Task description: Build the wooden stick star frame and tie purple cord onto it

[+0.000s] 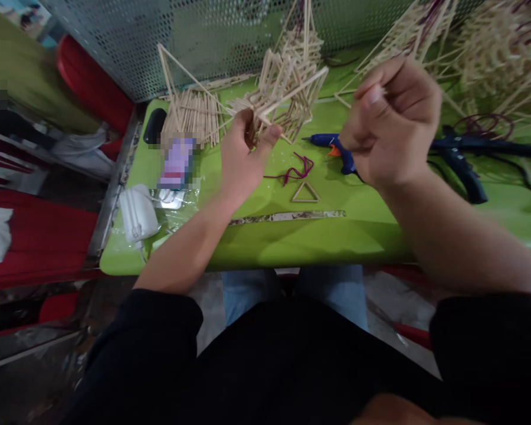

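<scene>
My left hand (243,156) is closed, thumb and fingers pinching a light wooden stick frame (287,93) above the table. Behind it stand more pale stick frames, so where the held piece ends is hard to tell. My right hand (393,121) is raised to the right, its thumb pressed against curled fingers; anything in that pinch is too small to make out. Below it, partly hidden, lies a blue glue gun (325,140) with an orange trigger. Between the hands, a purple cord (298,170) and a small wooden triangle (305,199) rest on the green table (287,248).
At left are a bundle of sticks (194,118), a phone (177,162), a black object (154,126) and a white adapter (138,212). A patterned strip (287,216) lies near the front edge. A black tool (464,156) and large stick structures (498,59) occupy the right.
</scene>
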Available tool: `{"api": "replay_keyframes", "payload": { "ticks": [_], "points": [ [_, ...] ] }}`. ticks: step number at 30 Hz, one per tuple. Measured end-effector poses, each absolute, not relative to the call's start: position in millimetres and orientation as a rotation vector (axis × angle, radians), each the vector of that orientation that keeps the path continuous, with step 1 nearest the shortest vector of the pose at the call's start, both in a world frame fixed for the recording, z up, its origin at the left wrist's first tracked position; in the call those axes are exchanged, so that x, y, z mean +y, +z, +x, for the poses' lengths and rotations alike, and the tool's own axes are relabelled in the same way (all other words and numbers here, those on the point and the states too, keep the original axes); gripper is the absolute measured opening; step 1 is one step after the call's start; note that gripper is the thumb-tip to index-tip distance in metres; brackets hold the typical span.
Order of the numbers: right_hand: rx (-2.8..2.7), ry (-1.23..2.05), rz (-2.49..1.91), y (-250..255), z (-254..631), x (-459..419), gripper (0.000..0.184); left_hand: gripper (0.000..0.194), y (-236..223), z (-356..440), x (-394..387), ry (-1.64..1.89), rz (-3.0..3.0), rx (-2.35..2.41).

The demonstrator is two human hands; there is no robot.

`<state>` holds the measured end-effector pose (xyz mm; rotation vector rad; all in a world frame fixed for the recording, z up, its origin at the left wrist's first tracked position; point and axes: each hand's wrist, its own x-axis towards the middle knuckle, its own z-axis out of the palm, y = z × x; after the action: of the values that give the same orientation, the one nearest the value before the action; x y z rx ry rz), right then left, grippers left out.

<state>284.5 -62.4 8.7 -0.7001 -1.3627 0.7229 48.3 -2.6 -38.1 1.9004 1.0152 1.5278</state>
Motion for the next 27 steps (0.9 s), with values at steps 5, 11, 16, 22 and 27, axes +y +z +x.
{"api": "replay_keyframes", "payload": {
  "ticks": [5,11,16,22,27],
  "points": [
    [-1.215,0.648,-0.666,35,297,-64,0.055,0.069,-41,45,6,1.51,1.789,0.948],
    [-1.234,0.82,-0.789,18,312,-46,0.058,0.076,-42,49,10,1.505,1.674,0.876],
    [-1.376,0.926,-0.947,-34,310,-18,0.075,0.063,-35,54,7,1.419,1.562,0.845],
    [-1.562,0.684,-1.078,-40,288,-37,0.08,0.059,-31,57,-8,1.395,1.606,0.822],
    [-1.613,0.248,-1.104,-28,276,-68,0.056,0.062,-28,63,-26,1.428,1.681,0.91]
  ]
}}
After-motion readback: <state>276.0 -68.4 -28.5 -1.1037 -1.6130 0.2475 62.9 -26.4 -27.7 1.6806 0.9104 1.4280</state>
